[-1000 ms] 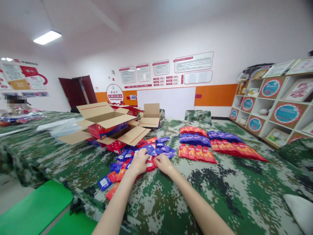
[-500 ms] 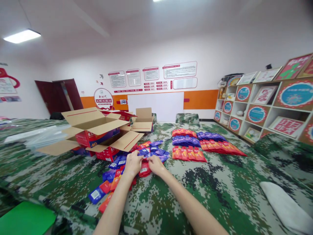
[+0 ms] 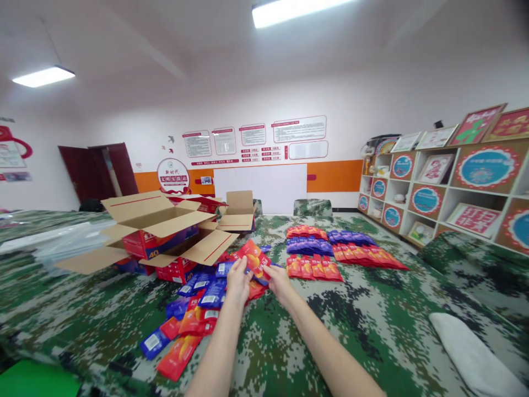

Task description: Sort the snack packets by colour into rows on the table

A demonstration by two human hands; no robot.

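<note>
Both my hands grip a red packet [image 3: 255, 259] with an orange picture, raised a little above the table. My left hand [image 3: 238, 280] pinches its left edge, and my right hand [image 3: 279, 282] is closed on its lower right corner. Loose blue packets [image 3: 214, 292] and red packets [image 3: 178, 355] lie in a heap beneath and left of my hands. To the right, overlapping rows of red packets [image 3: 314, 268] and blue packets [image 3: 309, 246] lie side by side on the table.
Open cardboard boxes [image 3: 159, 223] stand left of the heap, with flaps spread out. Clear plastic bags [image 3: 70, 248] lie further left. A camouflage cloth [image 3: 330, 331] covers the table. A white cloth-like item [image 3: 475, 353] lies at the right; shelves [image 3: 442, 190] stand beyond.
My hands have lifted from the heap, and a red packet is now held up between them. The view has tilted slightly upward.
</note>
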